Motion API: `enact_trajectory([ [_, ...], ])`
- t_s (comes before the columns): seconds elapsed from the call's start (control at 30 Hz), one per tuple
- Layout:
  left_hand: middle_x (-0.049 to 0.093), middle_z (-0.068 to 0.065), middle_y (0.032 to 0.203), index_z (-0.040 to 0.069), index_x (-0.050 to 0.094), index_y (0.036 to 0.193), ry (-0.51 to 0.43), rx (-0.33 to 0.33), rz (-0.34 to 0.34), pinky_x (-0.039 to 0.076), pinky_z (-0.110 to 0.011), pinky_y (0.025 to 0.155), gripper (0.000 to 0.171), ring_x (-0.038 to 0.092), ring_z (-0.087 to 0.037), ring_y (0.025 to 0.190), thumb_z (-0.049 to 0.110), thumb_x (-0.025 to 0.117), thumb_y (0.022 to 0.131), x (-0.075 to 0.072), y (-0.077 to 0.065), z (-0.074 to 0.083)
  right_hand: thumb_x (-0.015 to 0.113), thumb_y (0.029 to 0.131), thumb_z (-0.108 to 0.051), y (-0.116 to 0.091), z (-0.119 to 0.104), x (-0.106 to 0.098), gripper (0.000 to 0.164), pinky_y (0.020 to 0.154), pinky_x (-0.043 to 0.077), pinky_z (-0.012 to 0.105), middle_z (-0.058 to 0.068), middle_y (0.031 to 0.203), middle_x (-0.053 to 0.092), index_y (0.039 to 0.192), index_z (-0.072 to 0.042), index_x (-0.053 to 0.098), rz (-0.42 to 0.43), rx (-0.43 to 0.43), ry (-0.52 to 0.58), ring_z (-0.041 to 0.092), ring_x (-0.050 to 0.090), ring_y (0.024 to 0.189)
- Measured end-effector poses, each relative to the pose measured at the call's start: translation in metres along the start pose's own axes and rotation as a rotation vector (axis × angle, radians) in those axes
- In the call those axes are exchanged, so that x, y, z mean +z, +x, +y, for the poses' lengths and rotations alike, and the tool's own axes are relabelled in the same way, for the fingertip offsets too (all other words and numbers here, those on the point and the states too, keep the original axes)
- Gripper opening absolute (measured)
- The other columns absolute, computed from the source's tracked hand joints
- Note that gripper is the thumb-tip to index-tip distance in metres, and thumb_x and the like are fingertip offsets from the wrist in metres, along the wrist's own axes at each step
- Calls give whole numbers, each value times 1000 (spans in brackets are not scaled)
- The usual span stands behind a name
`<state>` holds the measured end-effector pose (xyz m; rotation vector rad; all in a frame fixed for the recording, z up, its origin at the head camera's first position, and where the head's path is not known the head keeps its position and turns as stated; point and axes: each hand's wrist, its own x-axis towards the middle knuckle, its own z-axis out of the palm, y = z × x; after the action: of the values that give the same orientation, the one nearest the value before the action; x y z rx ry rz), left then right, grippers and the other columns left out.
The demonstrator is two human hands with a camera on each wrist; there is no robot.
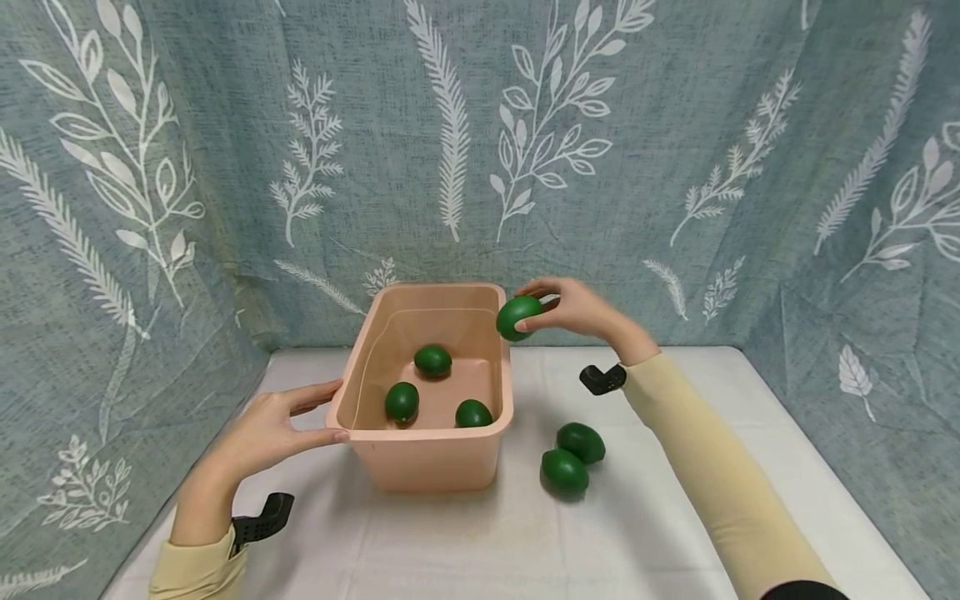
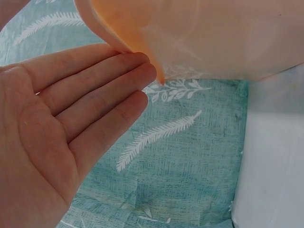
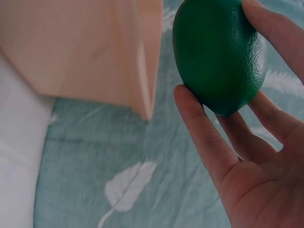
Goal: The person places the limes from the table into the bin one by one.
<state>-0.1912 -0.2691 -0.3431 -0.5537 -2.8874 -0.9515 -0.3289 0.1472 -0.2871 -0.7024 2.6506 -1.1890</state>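
Observation:
My right hand (image 1: 573, 308) holds a green oval fruit (image 1: 519, 317) between thumb and fingertips, right at the upper right rim of a peach-coloured plastic bin (image 1: 431, 462). In the right wrist view the fruit (image 3: 216, 52) is glossy and slightly bumpy, with the bin's wall (image 3: 80, 52) to its left. My left hand (image 1: 270, 425) touches the bin's near left corner with thumb and fingers extended. The left wrist view shows those fingers straight, tips against the rim (image 2: 107, 28). Inside the bin lie three similar fruits, one at the back (image 1: 432, 361), one at left (image 1: 402, 402) and one at right (image 1: 473, 414).
Two more green fruits, a farther one (image 1: 581, 442) and a nearer one (image 1: 564, 472), lie side by side on the white tablecloth (image 1: 645, 533), right of the bin. A blue-green curtain (image 1: 375, 167) with white leaf prints surrounds the table at the back and sides.

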Motion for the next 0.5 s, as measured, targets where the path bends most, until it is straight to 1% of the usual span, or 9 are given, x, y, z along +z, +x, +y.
enact_trajectory([
  [0.2, 55, -9, 136, 13, 51, 139, 7, 3, 8, 49, -56, 90, 71, 55, -39, 119, 48, 72, 80, -1, -2, 2, 78, 75, -45, 17, -21, 12, 58, 82, 54, 37, 3, 125, 57, 126, -26, 60, -22, -38, -17, 21, 63, 103],
  [0.33, 55, -9, 136, 13, 51, 138, 11, 8, 11, 49, -56, 89, 70, 56, -39, 118, 47, 72, 80, -1, -2, 3, 77, 76, -43, 26, -32, 22, 58, 84, 54, 37, 3, 126, 57, 127, -23, 59, -48, -70, -29, 22, 61, 107],
  [0.4, 56, -7, 135, 15, 52, 138, 13, 1, 13, 50, -54, 90, 71, 57, -37, 118, 48, 72, 80, -1, -2, 3, 77, 76, -43, 30, -37, 27, 58, 84, 54, 36, 3, 126, 58, 128, -23, 59, -58, -81, -32, 22, 60, 108],
  [0.5, 56, -9, 135, 13, 51, 138, 9, 15, 11, 49, -55, 90, 70, 56, -38, 118, 47, 72, 81, -1, -2, 3, 77, 77, -40, 36, -44, 35, 58, 85, 53, 35, 3, 127, 58, 128, -21, 59, -72, -99, -16, 22, 59, 110],
])
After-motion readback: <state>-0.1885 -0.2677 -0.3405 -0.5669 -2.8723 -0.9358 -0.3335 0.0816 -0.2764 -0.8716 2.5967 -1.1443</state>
